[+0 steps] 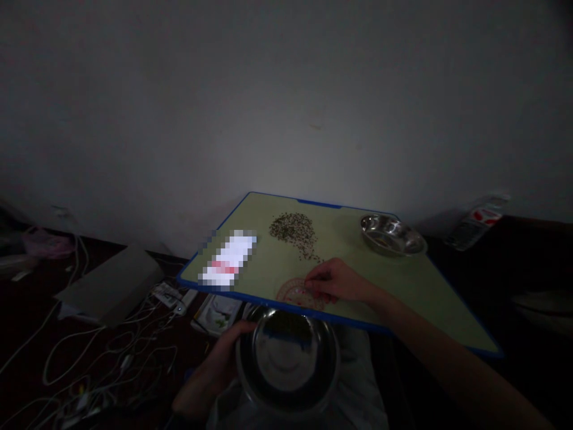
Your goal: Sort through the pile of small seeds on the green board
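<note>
A low table (pixel 358 269) has a pale green top and a blue rim. On it lies a spread of small dark and light grains, seed-like (pixel 293 230), trailing toward my right hand (pixel 333 282). That hand rests near the table's front edge, over a red circular print (pixel 293 292), its fingers curled and pinched together. Whatever is between them is too small to make out. Below the edge, at my lap, my left hand (pixel 228 346) holds a large metal bowl (pixel 289 358) by its left rim, most of its fingers hidden.
A shallow metal bowl (pixel 394 237) stands at the table's right rear. A bright pixelated rectangle (pixel 230 260) lies at its left. Tangled white cables (pixel 120 346) and a grey box (pixel 114 283) are on the floor. A plastic bottle (pixel 477 224) lies at right, near the wall.
</note>
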A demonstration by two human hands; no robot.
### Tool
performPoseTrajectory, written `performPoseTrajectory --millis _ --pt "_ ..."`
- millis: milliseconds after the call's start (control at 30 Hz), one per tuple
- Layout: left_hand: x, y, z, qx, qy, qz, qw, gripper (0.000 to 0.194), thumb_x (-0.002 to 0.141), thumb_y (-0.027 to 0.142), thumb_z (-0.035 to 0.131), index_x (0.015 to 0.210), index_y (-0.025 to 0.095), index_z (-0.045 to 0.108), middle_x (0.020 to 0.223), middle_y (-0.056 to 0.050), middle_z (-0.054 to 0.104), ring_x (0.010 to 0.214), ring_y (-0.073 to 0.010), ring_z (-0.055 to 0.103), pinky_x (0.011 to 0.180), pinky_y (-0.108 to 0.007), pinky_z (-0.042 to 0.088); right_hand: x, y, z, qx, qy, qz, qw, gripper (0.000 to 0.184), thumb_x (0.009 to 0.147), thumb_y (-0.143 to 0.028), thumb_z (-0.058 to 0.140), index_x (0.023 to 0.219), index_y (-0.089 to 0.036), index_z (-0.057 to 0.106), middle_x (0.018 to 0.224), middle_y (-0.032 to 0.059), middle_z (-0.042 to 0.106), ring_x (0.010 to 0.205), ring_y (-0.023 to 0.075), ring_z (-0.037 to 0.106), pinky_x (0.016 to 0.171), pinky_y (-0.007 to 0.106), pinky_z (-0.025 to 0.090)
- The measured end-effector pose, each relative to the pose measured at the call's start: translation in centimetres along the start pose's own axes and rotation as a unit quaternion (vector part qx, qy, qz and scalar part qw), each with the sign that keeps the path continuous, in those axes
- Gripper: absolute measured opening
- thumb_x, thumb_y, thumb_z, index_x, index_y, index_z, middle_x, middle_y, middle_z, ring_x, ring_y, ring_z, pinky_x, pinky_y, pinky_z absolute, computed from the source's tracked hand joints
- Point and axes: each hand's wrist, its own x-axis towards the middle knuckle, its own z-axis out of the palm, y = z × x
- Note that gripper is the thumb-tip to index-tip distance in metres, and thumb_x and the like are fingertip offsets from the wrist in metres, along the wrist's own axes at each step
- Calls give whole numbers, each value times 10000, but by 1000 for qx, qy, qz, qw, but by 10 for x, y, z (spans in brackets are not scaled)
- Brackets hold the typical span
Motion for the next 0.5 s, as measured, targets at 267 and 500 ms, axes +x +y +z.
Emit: performPoseTrajectory --millis 267,500 --pt "5 -5 -1 1 14 -11 1000 173 639 233 574 534 117 649 501 -36 679 492 -149 592 559 -248 420 1 3 2 21 -3 -16 1000 262 729 -365 534 778 -128 634 522 9 566 404 84 493 394 190 396" --pt "8 -8 -6 -2 4 4 1000 144 618 242 596 582 124 672 518 -21 683 517 -150 598 574 -250 429 -8 9 -11 -10 29 -42 999 277 745 -370 522 801 -129 645 537 10 577 409 75 476 402 185 372"
